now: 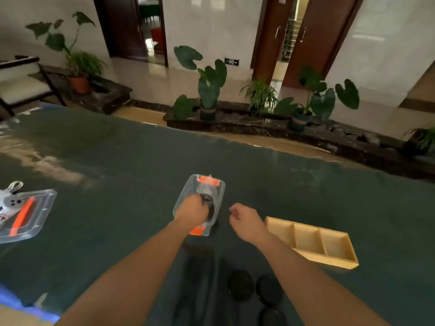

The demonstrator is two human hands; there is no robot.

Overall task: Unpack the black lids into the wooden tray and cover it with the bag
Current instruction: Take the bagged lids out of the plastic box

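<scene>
A clear plastic bag with orange strips (202, 187) lies on the dark green table (106, 161) at the middle. My left hand (191, 209) rests on it, fingers closed around a black lid (210, 203) at the bag. My right hand (244, 218) hovers just to the right, loosely curled and holding nothing. The wooden tray (313, 241) with three compartments lies to the right of my right hand, and nothing is in it. Three black lids (241, 284) (268, 292) (273, 317) lie on the table near me, between my forearms.
A second clear bag with an orange strip (26, 212) and white items lies at the table's left edge. Potted plants (209, 90) line the floor beyond the far table edge. A chair (21, 83) stands at the far left.
</scene>
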